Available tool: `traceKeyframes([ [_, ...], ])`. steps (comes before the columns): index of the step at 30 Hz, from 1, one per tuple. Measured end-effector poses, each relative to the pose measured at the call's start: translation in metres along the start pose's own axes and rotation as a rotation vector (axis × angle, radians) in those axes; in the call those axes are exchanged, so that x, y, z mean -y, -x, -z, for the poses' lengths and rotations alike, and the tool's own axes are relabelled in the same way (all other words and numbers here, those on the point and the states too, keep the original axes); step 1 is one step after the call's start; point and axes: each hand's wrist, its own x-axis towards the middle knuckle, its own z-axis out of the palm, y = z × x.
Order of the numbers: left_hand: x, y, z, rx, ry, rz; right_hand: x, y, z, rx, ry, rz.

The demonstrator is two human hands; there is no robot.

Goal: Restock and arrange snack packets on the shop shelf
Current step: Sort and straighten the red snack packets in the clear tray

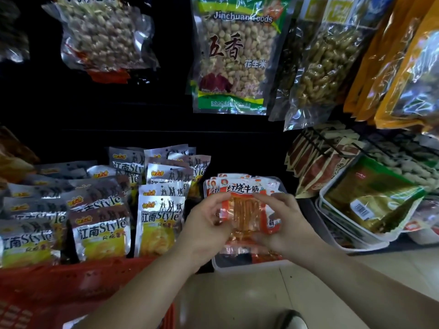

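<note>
Red snack packets [244, 205]: a fanned stack held upright between both hands, low centre of view, just above a white tray [249, 267] on the bottom shelf level. Front packet has a clear window showing orange strips.
Left hand [206, 224]: fingers [219, 201] curled round the stack's left edge, gripping it.
Right hand [285, 222]: fingers [268, 198] curled round the right edge, same grip. Both hold the same stack.
More red packets lie in the tray under the hands, partly hidden.
Left of the tray: silver "Style" packets [161, 224] standing in overlapping rows, behind a red basket [71, 286].
Right: green-gold packets [370, 198] lying in a second white tray [356, 236], brown packets [316, 167] hanging on wire hooks behind it.
Above: peanut bag [234, 55] with a green label hanging, a clear nut bag [104, 32] to its left, and yellow-orange bags [392, 67] at far right.
Tiled floor [261, 300] in the foreground.
</note>
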Motion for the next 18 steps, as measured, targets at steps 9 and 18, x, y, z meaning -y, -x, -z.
traceKeyframes([
  [9, -0.006, 0.017, -0.029, 0.159, -0.024, -0.140, 0.023, -0.001, -0.008, -0.041, -0.701, -0.208],
  [18, -0.001, -0.003, -0.014, 0.024, 0.181, 0.139, 0.017, -0.001, 0.013, -0.081, -0.673, -0.200],
])
